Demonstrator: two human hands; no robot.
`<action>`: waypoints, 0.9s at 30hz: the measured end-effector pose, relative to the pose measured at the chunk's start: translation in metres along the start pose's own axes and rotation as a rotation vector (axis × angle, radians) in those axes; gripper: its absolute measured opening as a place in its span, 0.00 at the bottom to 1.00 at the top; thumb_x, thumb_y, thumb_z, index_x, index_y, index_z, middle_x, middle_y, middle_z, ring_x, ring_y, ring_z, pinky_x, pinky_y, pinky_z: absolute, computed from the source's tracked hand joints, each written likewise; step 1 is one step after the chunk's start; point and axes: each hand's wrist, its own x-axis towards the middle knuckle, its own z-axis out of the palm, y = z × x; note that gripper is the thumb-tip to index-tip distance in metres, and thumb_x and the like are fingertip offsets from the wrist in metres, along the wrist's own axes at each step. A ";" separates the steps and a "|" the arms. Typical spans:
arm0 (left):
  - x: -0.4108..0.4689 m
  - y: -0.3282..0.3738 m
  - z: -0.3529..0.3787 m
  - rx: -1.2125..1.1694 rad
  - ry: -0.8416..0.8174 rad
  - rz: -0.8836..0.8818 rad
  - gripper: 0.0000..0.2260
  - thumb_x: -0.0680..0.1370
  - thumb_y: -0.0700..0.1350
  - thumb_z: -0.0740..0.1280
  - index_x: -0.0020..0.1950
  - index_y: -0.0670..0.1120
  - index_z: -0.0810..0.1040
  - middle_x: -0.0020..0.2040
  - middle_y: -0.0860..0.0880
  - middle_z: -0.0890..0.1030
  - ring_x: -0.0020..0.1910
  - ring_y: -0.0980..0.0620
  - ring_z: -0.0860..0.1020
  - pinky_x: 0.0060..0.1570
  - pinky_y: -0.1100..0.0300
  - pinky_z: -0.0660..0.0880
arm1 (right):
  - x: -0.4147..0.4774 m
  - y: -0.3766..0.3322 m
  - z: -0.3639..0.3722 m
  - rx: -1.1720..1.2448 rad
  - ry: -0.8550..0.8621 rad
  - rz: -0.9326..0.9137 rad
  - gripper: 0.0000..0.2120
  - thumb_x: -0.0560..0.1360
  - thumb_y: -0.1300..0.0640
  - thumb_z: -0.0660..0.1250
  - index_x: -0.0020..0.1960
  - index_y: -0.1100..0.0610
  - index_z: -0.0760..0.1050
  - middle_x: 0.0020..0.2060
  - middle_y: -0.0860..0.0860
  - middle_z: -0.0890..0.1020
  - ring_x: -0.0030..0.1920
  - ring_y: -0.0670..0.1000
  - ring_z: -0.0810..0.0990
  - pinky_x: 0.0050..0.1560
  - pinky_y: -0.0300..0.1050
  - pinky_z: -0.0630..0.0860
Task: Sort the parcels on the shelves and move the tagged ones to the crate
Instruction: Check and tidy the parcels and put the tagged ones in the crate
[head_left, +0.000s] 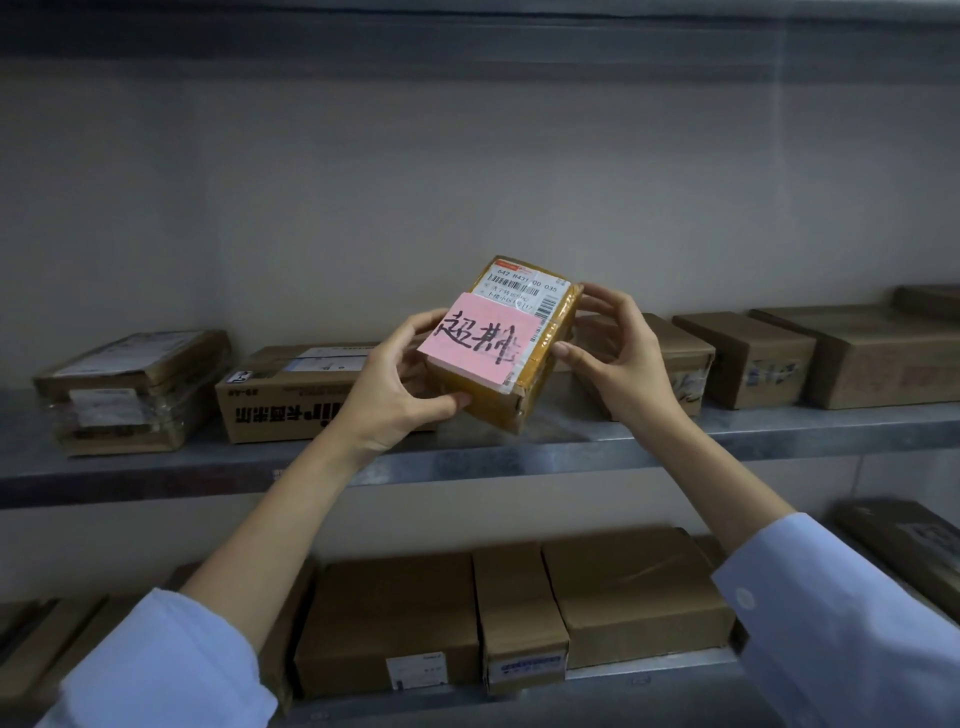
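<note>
A small tape-wrapped cardboard parcel (540, 364) is held tilted above the front of the upper metal shelf (156, 467). A pink tag (480, 343) with black handwriting covers its lower face, and a white barcode label (527, 288) sits above that. My left hand (395, 384) grips the parcel's left and lower edge with curled fingers and thumb. My right hand (618, 348) holds its right side, thumb at the edge and fingers behind. No crate is in view.
Untagged brown boxes line the upper shelf: a stack (135, 389) at the left, a printed carton (291, 395), several boxes (753, 358) at the right. The lower shelf (649, 670) holds more cartons (395, 623) side by side. A grey wall stands behind.
</note>
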 end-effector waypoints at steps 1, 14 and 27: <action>0.000 0.001 0.001 -0.008 0.009 0.003 0.35 0.65 0.36 0.77 0.69 0.50 0.70 0.65 0.48 0.78 0.64 0.50 0.77 0.58 0.62 0.75 | 0.000 0.000 0.000 -0.016 0.007 0.002 0.31 0.70 0.56 0.76 0.69 0.56 0.69 0.63 0.49 0.77 0.60 0.45 0.78 0.55 0.37 0.77; 0.002 0.000 0.018 0.044 0.159 0.070 0.32 0.68 0.29 0.75 0.67 0.48 0.66 0.64 0.47 0.76 0.63 0.58 0.75 0.55 0.69 0.73 | -0.007 -0.012 0.014 0.059 -0.070 0.060 0.19 0.79 0.60 0.66 0.69 0.56 0.72 0.65 0.50 0.77 0.61 0.49 0.79 0.55 0.54 0.81; 0.005 0.010 0.055 0.027 0.175 0.126 0.32 0.70 0.35 0.75 0.70 0.44 0.65 0.68 0.47 0.73 0.68 0.51 0.72 0.61 0.56 0.76 | -0.033 -0.031 -0.007 0.076 -0.122 0.099 0.26 0.80 0.50 0.63 0.76 0.54 0.63 0.70 0.48 0.73 0.69 0.43 0.72 0.68 0.50 0.72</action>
